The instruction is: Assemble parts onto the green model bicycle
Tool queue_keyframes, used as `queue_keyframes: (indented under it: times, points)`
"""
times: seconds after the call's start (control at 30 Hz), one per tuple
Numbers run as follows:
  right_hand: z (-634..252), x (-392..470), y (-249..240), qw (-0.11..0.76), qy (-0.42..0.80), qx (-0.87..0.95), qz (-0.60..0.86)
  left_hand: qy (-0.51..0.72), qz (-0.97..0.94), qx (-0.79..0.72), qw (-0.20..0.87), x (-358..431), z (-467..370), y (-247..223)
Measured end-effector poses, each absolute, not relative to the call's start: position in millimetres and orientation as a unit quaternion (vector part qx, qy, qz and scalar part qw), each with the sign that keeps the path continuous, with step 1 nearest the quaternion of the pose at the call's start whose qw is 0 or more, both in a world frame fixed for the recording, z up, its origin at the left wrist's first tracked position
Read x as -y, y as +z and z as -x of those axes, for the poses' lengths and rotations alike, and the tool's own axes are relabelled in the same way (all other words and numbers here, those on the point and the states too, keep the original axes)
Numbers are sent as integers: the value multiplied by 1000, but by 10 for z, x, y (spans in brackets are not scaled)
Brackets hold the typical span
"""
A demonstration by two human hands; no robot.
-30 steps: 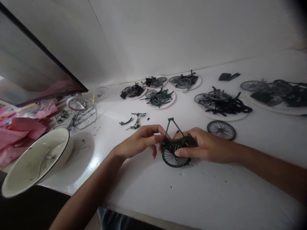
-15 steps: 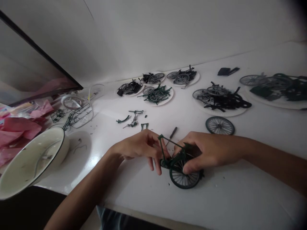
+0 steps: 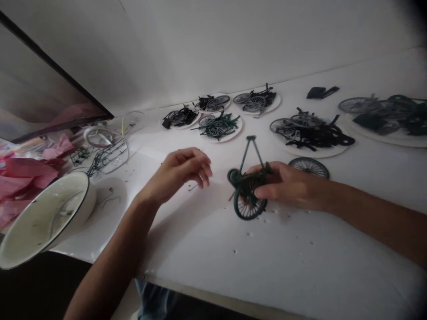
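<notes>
At the tabletop [image 3: 200, 249], the right hand [image 3: 293, 186] is closed on the green bicycle frame [image 3: 246, 182], presumably for steadying, the left hand [image 3: 182, 171] is poised empty and loosely curled left of the frame, and a loose wheel [image 3: 309, 166] is laid beyond and right of it.

Mid-frame, R hand [image 3: 293, 186] hides pt of green bike frame [image 3: 246, 189] & wheel [image 3: 307, 166] behind; far-R plate [image 3: 387, 139], L-edge pink sheets [image 3: 28, 180] cut off.
</notes>
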State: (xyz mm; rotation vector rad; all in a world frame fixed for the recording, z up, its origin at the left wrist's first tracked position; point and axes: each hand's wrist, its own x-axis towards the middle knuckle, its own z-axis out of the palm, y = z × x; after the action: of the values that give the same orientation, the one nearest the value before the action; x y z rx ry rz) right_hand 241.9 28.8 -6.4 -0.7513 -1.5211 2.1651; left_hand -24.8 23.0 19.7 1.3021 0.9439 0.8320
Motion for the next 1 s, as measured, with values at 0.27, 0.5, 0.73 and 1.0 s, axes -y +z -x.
queue_keyframes:
  times: [0.27, 0.5, 0.73, 1.0]
  points:
    - [-2331, -312, -145, 274, 809, 404, 328, 558, -544, -523, 345, -602, 774, 67]
    - [-2356, -302, -117, 249, 823, 402, 315, 403, -707, -570, 114, -644, 911, -77]
    - [-2311, -298, -97, 276, 824, 376, 322, 234, -851, -452, 126, -405, 624, 92]
    - [-2377, -351, -211, 261, 852, 341, 299, 165, -883, -439, 29, -214, 364, 247]
